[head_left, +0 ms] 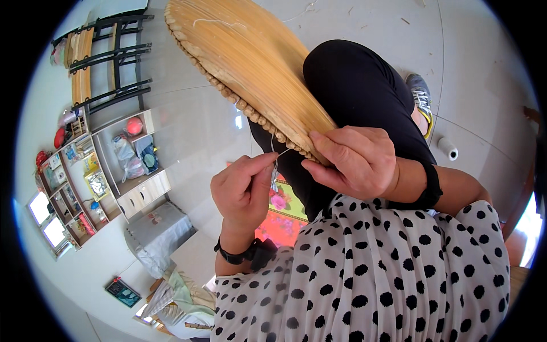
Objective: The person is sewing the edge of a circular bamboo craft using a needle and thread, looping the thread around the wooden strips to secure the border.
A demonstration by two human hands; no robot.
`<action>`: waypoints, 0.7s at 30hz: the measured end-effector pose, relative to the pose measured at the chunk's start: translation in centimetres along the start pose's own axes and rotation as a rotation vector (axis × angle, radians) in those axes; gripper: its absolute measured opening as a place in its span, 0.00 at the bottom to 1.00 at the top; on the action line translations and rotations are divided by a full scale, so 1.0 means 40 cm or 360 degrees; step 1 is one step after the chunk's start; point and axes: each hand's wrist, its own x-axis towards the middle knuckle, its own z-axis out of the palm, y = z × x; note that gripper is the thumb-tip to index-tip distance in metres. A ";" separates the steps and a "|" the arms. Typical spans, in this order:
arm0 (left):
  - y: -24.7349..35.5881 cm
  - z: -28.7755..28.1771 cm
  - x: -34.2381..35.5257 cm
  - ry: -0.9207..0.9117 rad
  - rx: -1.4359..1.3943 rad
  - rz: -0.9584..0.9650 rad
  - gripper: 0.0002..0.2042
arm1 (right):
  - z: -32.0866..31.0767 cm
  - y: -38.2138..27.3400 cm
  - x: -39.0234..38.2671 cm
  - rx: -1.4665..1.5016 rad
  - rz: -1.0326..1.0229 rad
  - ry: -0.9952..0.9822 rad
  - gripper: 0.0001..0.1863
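A long, flat piece of tan, straw-like strips slants across my lap, its lower end resting near my knee. Small pale knots or bead-like lumps run along its left edge. My right hand is closed round the lower end of this straw piece, thumb and fingers pressing on it. Just left of the knotted edge, my left hand pinches a thin white thread that runs to the edge. Whether a needle is also between those fingers cannot be made out. Another loose white thread lies across the upper strips.
Below my hands shows a red and green floral cloth. A white roll lies on the tiled floor at right, near my shoe. Shelves with bags and a red ball stand at left, beside a covered table.
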 end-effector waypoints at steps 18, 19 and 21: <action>0.022 0.010 0.026 0.0031 -0.0043 0.0074 0.08 | -0.001 -0.012 0.005 -0.0049 0.0021 0.0011 0.21; 0.023 0.012 0.028 0.0026 -0.0037 0.0073 0.08 | -0.002 -0.011 0.004 -0.0058 0.0016 0.0016 0.21; 0.023 0.014 0.031 0.0018 -0.0038 0.0071 0.08 | -0.003 -0.009 0.005 -0.0077 0.0008 0.0030 0.21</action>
